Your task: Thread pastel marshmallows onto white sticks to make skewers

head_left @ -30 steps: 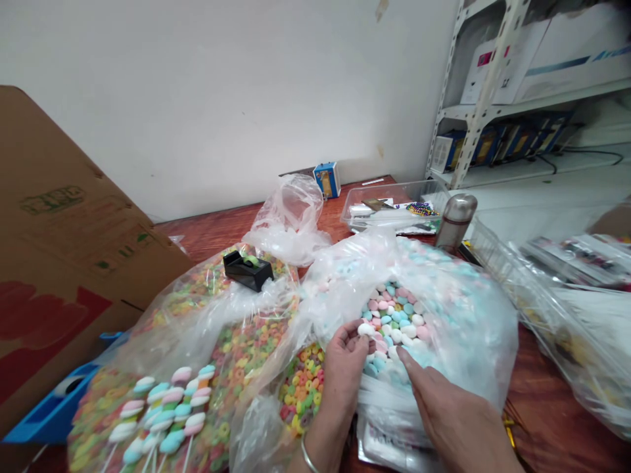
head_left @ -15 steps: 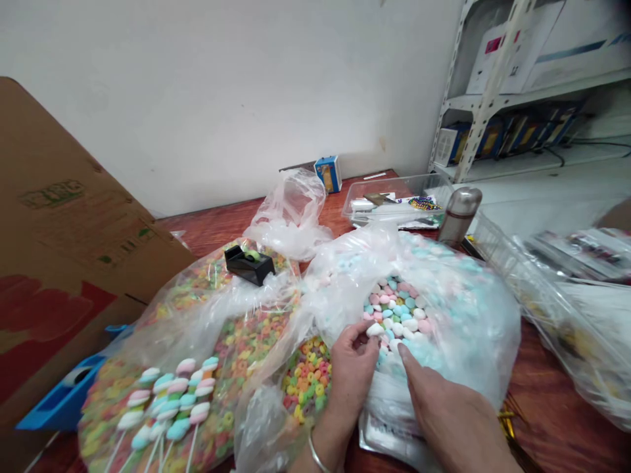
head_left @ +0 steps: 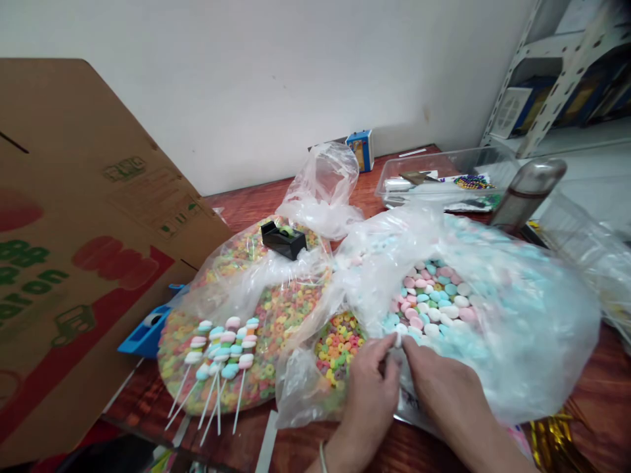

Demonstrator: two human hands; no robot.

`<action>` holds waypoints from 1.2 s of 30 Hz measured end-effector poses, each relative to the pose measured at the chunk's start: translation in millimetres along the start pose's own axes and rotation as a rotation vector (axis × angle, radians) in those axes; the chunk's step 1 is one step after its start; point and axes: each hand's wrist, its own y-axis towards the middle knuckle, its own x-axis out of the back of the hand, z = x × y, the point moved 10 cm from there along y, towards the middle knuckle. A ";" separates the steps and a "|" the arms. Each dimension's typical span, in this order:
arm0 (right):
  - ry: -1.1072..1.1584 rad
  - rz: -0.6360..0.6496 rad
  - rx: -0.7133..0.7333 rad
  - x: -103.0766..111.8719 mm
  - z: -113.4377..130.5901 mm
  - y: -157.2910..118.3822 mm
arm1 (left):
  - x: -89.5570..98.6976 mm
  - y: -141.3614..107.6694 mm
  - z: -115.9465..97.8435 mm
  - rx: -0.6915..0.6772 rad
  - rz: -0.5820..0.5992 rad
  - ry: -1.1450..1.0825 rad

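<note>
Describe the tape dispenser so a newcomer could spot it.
On the wooden table, a clear bag of cereal rings lies left of a bag of pastel candies. The small black tape dispenser sits on the cereal bag, the only dark thing on it.

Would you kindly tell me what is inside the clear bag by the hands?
Pastel pink, white and blue round candies fill the clear plastic bag; the layers beneath stay hidden.
</note>
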 end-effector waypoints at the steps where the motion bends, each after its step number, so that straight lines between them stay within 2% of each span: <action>1: 0.007 0.017 0.013 -1.7 4.1 1.4 | 15.2 -0.4 5.4 -0.017 -0.035 0.069; 4: 0.010 0.022 0.031 -1.3 12.6 2.1 | 55.6 7.2 19.2 -0.044 -0.126 0.313; 6: 0.013 0.019 0.056 -0.3 18.3 1.2 | 64.5 16.4 26.0 -0.047 -0.090 0.465; 10: 0.009 0.024 0.087 -3.9 24.7 -0.3 | 60.2 28.5 36.0 -0.026 0.005 0.634; 20: 0.072 0.027 0.061 -16.9 27.6 -8.4 | 54.4 19.9 31.2 -0.088 -0.027 0.783; 26: 0.079 0.047 0.076 -20.2 29.7 -7.1 | 52.3 27.0 29.5 -0.113 0.055 0.686; 29: 0.094 0.033 0.069 -19.7 29.1 -8.1 | 57.8 30.4 31.5 -0.080 0.033 0.590; 32: 0.092 -0.005 0.040 -16.2 26.2 -11.1 | 72.7 30.5 35.0 -0.011 -0.081 0.392; 34: 0.096 -0.035 0.027 -12.6 24.9 -13.0 | 82.3 28.9 44.2 0.095 -0.160 0.183; 36: 0.111 -0.056 0.031 -9.1 25.3 -14.1 | 80.9 26.4 57.2 0.226 -0.175 -0.074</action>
